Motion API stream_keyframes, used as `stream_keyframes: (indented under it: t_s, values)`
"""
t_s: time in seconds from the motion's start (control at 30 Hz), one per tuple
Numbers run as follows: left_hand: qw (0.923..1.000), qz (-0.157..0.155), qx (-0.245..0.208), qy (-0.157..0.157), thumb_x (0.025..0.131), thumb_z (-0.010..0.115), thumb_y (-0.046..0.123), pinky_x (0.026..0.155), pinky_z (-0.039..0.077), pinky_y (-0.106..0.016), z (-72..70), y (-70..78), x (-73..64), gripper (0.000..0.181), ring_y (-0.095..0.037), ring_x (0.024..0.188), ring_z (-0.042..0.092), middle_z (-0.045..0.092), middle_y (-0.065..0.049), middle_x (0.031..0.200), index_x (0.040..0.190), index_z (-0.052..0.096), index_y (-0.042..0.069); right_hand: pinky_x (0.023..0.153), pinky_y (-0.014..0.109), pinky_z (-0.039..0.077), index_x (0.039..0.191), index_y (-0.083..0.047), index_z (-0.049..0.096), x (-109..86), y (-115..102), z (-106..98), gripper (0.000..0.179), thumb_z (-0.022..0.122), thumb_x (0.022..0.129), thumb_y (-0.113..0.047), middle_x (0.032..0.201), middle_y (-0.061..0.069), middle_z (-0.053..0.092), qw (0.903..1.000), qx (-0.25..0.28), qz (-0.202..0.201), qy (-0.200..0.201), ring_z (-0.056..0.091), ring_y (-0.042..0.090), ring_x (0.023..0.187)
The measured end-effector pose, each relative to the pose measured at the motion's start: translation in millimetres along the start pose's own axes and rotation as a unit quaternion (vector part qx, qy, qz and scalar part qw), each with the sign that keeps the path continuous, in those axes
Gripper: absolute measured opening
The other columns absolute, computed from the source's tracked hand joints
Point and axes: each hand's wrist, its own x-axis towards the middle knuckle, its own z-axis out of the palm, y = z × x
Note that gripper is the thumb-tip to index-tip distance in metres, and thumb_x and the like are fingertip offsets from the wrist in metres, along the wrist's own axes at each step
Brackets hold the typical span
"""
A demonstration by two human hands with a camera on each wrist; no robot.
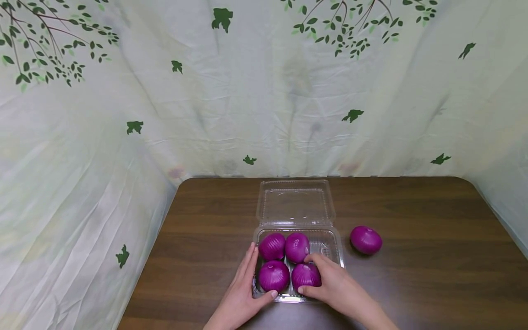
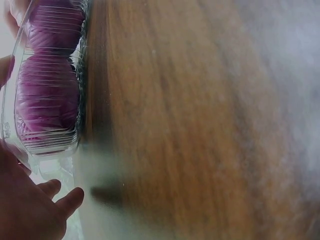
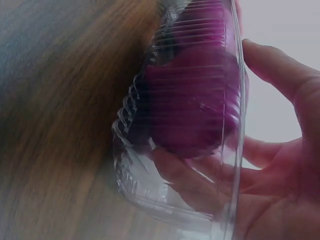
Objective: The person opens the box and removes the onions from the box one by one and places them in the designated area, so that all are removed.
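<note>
A clear plastic clamshell container (image 1: 329,240) lies open on the table, with several red onions in its base. In the head view, my right hand (image 1: 340,285) grips the front-right red onion (image 1: 306,275), thumb at its front and fingers round its far side. Through the clear wall in the right wrist view, fingers (image 3: 182,175) reach down beside that onion. My left hand (image 1: 241,293) rests along the container's left side with its fingers straight and its thumb at the front rim, beside the front-left onion (image 1: 274,276). Two more onions, one of them the back-left onion (image 1: 272,246), sit behind.
Another red onion (image 1: 366,240) lies loose on the brown wooden table (image 1: 433,256), right of the container. The hinged clear lid (image 1: 296,204) is folded back toward the far edge. A pale cloth with green leaf prints (image 1: 268,105) hangs behind the table.
</note>
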Motion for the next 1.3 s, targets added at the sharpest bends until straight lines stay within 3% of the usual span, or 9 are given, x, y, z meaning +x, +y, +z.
stream_keyframes:
  t_s: [0.27, 0.57, 0.87, 1.17, 1.3]
  values:
    - [0.9999, 0.008, 0.003, 0.007, 0.080, 0.068, 0.066, 0.108, 0.032, -0.059, 0.2, 0.1, 0.3, 0.108, -0.021, 0.148, 0.013, -0.002, 0.013, 0.164, 0.160, 0.007, 0.027, 0.071, 0.033, 0.053, 0.113, -0.017, 0.057, 4.2, 1, 5, 0.058, 0.085, 0.072, -0.046, 0.098, -0.006, 0.062, 0.9999, -0.010, -0.009, 0.000, 0.059, 0.010, 0.083]
    - [1.0000, 0.002, 0.004, 0.004, 0.080, 0.069, 0.066, 0.108, 0.031, -0.060, -0.1, 2.0, -0.9, 0.108, -0.023, 0.148, 0.013, 0.000, 0.012, 0.164, 0.160, 0.007, 0.027, 0.077, 0.037, 0.054, 0.119, -0.018, 0.057, 2.2, 3, 4, 0.061, 0.085, 0.072, -0.046, 0.109, -0.005, 0.061, 0.9995, 0.031, -0.001, 0.001, 0.059, 0.012, 0.091]
    - [1.0000, 0.001, 0.001, 0.006, 0.080, 0.069, 0.065, 0.109, 0.031, -0.059, -0.1, 2.2, -0.5, 0.108, -0.022, 0.148, 0.013, 0.000, 0.011, 0.164, 0.160, 0.007, 0.026, 0.080, 0.034, 0.054, 0.134, -0.027, 0.053, -3.3, 5, 2, 0.073, 0.086, 0.072, -0.043, 0.114, -0.009, 0.049, 0.9972, 0.070, -0.007, 0.024, 0.057, 0.013, 0.097]
    - [0.9997, 0.016, 0.009, 0.019, 0.080, 0.071, 0.061, 0.108, 0.031, -0.060, 0.9, 0.7, -1.3, 0.108, -0.023, 0.148, 0.013, 0.002, 0.009, 0.165, 0.160, 0.009, 0.024, 0.081, 0.027, 0.054, 0.134, -0.029, 0.058, -6.2, 4, 0, 0.076, 0.093, 0.066, -0.032, 0.120, -0.011, 0.044, 0.9867, 0.140, 0.012, 0.081, 0.056, 0.015, 0.103]
    - [0.9994, 0.022, 0.010, 0.024, 0.080, 0.073, 0.059, 0.108, 0.031, -0.060, 1.2, 0.6, -1.6, 0.108, -0.024, 0.148, 0.014, 0.004, 0.006, 0.165, 0.160, 0.009, 0.023, 0.081, 0.028, 0.055, 0.130, -0.028, 0.061, -7.6, 6, -1, 0.075, 0.094, 0.063, -0.029, 0.121, -0.013, 0.046, 0.9825, 0.156, -0.001, 0.102, 0.057, 0.013, 0.103]
